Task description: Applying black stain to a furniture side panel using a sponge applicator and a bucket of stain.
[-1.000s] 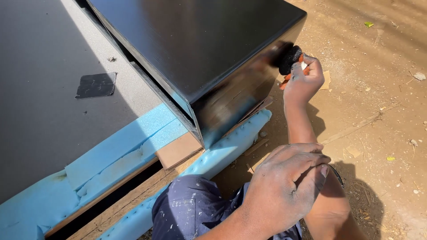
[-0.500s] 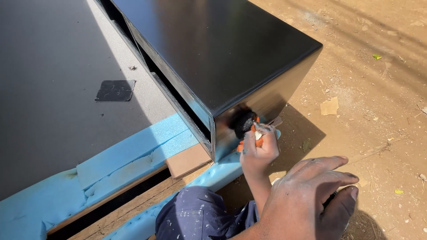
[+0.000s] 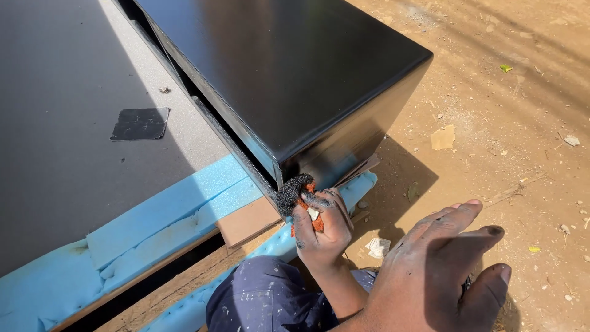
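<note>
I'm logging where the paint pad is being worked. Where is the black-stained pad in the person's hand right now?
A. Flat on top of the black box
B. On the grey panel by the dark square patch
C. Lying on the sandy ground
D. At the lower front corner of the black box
D: the left hand presses the black-stained orange pad against the lower front corner of the glossy black box, just above the blue foam strip.
</note>
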